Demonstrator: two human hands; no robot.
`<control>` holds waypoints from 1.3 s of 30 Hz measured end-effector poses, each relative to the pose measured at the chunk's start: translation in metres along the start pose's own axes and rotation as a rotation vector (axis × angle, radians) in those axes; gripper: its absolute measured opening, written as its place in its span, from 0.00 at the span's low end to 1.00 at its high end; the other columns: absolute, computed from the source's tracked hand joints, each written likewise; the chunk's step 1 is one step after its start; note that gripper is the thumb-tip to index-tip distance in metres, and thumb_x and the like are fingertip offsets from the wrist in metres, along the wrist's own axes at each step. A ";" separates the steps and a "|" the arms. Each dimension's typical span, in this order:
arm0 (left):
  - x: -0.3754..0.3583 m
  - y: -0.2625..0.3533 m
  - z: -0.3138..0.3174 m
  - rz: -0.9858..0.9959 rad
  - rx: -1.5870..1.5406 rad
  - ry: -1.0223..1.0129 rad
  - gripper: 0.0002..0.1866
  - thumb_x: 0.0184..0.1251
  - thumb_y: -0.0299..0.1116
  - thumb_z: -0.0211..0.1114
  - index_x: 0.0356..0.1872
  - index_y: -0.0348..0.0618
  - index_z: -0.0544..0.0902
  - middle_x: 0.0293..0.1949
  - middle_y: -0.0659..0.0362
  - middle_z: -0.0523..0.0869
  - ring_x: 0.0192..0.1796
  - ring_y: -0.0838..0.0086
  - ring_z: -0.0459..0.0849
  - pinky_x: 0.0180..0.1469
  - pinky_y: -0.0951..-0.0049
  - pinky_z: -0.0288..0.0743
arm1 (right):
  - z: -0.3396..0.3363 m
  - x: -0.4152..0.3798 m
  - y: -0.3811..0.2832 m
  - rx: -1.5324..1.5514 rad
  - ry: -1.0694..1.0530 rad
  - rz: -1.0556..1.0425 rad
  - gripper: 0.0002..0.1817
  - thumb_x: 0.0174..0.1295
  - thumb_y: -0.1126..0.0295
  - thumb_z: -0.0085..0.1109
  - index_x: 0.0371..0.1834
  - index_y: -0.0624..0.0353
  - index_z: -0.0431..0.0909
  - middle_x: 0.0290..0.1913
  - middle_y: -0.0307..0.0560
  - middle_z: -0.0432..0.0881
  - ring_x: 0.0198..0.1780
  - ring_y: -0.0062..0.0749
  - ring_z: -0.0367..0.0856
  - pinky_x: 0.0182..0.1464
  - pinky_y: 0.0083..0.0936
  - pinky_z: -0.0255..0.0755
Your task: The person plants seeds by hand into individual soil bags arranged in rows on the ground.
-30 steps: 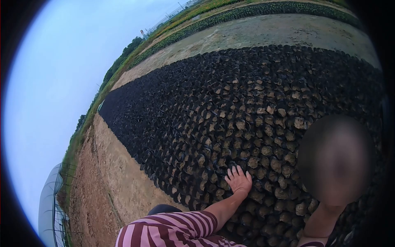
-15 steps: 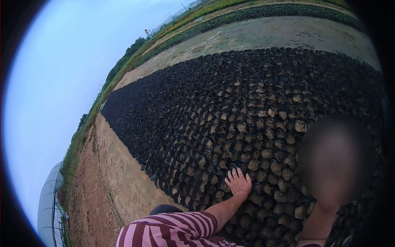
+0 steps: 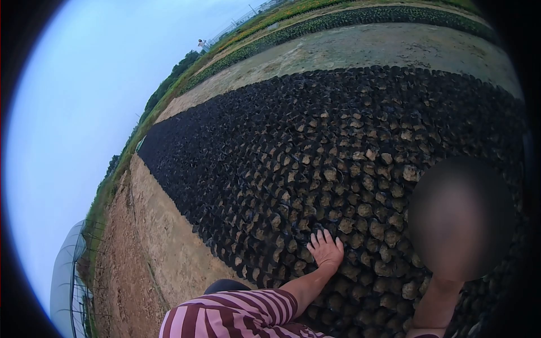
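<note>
Densely packed black plastic nursery bags (image 3: 329, 174), filled with brown soil, cover the ground before me. My left hand (image 3: 326, 249) rests on the tops of several bags near the bed's lower edge, palm down. Its fingers are spread and hold nothing. Off to the right, my right arm (image 3: 438, 301) reaches over the same bed. A blurred oval patch covers my right hand (image 3: 457, 225), so its fingers and anything in them are hidden. Soil shows in the mouths of the bags around both hands.
A bare dirt path (image 3: 174, 245) borders the bags on the left, and a pale strip of ground (image 3: 349, 50) lies behind them. Rows of green plants (image 3: 360, 17) grow farther back. A greenhouse (image 3: 67, 276) stands at far left. A distant person (image 3: 203, 45) is near the skyline.
</note>
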State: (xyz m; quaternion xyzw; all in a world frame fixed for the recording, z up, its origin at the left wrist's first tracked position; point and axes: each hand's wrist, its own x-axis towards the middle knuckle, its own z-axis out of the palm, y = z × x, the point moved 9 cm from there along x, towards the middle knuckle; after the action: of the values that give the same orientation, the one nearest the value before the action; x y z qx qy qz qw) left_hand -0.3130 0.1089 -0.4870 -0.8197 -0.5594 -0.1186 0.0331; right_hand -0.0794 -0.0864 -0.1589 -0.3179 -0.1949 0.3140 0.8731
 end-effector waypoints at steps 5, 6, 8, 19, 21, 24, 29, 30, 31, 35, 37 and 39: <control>0.000 0.000 0.000 -0.002 -0.002 -0.006 0.32 0.69 0.50 0.54 0.69 0.41 0.70 0.70 0.47 0.69 0.75 0.49 0.59 0.73 0.40 0.46 | 0.002 0.000 0.002 -0.016 0.003 0.003 0.12 0.75 0.60 0.53 0.37 0.56 0.68 0.25 0.35 0.67 0.19 0.09 0.57 0.16 0.08 0.48; 0.000 0.000 0.000 -0.003 -0.001 -0.007 0.32 0.69 0.50 0.54 0.69 0.41 0.70 0.70 0.47 0.69 0.75 0.49 0.59 0.73 0.40 0.46 | 0.002 0.000 0.003 -0.015 0.001 0.006 0.12 0.75 0.60 0.53 0.37 0.56 0.68 0.25 0.35 0.68 0.19 0.09 0.57 0.16 0.08 0.48; 0.000 0.000 0.000 -0.004 -0.001 -0.007 0.32 0.68 0.50 0.54 0.69 0.41 0.70 0.70 0.47 0.69 0.75 0.49 0.59 0.73 0.40 0.46 | 0.002 0.000 0.004 -0.013 -0.004 0.013 0.12 0.75 0.60 0.53 0.37 0.56 0.68 0.25 0.35 0.68 0.19 0.09 0.57 0.16 0.08 0.49; 0.001 -0.001 0.005 0.009 0.001 -0.003 0.32 0.68 0.49 0.54 0.69 0.40 0.69 0.69 0.47 0.69 0.74 0.48 0.59 0.73 0.41 0.47 | 0.003 0.002 0.003 0.030 -0.059 -0.014 0.11 0.77 0.63 0.48 0.40 0.58 0.70 0.27 0.37 0.70 0.19 0.09 0.58 0.16 0.07 0.51; 0.001 0.003 -0.001 0.038 0.013 0.039 0.31 0.69 0.48 0.55 0.67 0.40 0.70 0.68 0.47 0.70 0.73 0.49 0.61 0.72 0.42 0.50 | -0.007 0.004 -0.003 0.053 -0.064 -0.041 0.10 0.77 0.65 0.47 0.42 0.60 0.72 0.29 0.39 0.72 0.20 0.10 0.60 0.17 0.07 0.52; 0.001 0.007 0.001 0.052 0.047 0.015 0.29 0.72 0.47 0.52 0.67 0.40 0.70 0.69 0.47 0.69 0.73 0.49 0.61 0.71 0.41 0.53 | -0.051 0.013 -0.019 0.089 -0.100 -0.101 0.11 0.75 0.70 0.47 0.52 0.66 0.73 0.36 0.46 0.78 0.24 0.14 0.63 0.20 0.10 0.54; -0.002 0.005 0.008 0.075 0.113 0.018 0.28 0.73 0.48 0.52 0.68 0.42 0.70 0.69 0.49 0.70 0.72 0.49 0.62 0.70 0.44 0.53 | -0.154 0.026 -0.021 -0.171 0.115 -0.137 0.15 0.69 0.76 0.49 0.57 0.70 0.72 0.45 0.52 0.82 0.28 0.18 0.66 0.24 0.13 0.58; 0.000 0.007 0.005 0.081 0.108 0.019 0.28 0.73 0.48 0.52 0.67 0.42 0.70 0.69 0.49 0.70 0.72 0.50 0.62 0.70 0.44 0.54 | -0.177 0.028 -0.013 -0.193 0.177 -0.097 0.15 0.69 0.76 0.49 0.57 0.69 0.73 0.43 0.50 0.82 0.28 0.17 0.67 0.24 0.13 0.58; 0.002 0.009 0.006 0.068 0.119 0.005 0.28 0.73 0.48 0.52 0.68 0.42 0.70 0.69 0.49 0.70 0.72 0.51 0.62 0.70 0.45 0.54 | -0.204 0.031 -0.001 -0.178 0.241 -0.043 0.14 0.68 0.78 0.50 0.55 0.69 0.74 0.40 0.47 0.80 0.28 0.16 0.67 0.24 0.13 0.58; 0.002 0.004 0.016 0.038 0.147 -0.031 0.30 0.73 0.48 0.51 0.71 0.44 0.67 0.71 0.51 0.67 0.75 0.53 0.59 0.72 0.44 0.51 | -0.301 0.054 0.078 -0.687 0.424 0.253 0.11 0.68 0.71 0.57 0.51 0.61 0.79 0.37 0.39 0.82 0.30 0.15 0.72 0.30 0.15 0.67; 0.002 0.004 0.016 0.023 0.161 -0.049 0.30 0.72 0.48 0.51 0.71 0.45 0.66 0.72 0.51 0.67 0.76 0.53 0.57 0.73 0.44 0.49 | -0.325 0.072 0.106 -0.962 0.412 0.291 0.14 0.67 0.67 0.59 0.51 0.62 0.80 0.39 0.39 0.85 0.35 0.20 0.77 0.37 0.22 0.73; 0.002 0.003 0.018 0.016 0.160 -0.066 0.31 0.72 0.48 0.50 0.72 0.45 0.65 0.72 0.51 0.66 0.76 0.53 0.57 0.74 0.44 0.48 | -0.330 0.092 0.114 -1.289 0.355 0.172 0.13 0.65 0.66 0.60 0.47 0.63 0.82 0.40 0.50 0.87 0.42 0.37 0.84 0.47 0.31 0.76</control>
State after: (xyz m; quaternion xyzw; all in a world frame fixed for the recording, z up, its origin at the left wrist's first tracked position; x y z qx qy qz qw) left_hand -0.3068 0.1134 -0.5036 -0.8224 -0.5612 -0.0460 0.0811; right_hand 0.1175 -0.0987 -0.4617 -0.8366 -0.1707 0.1464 0.4995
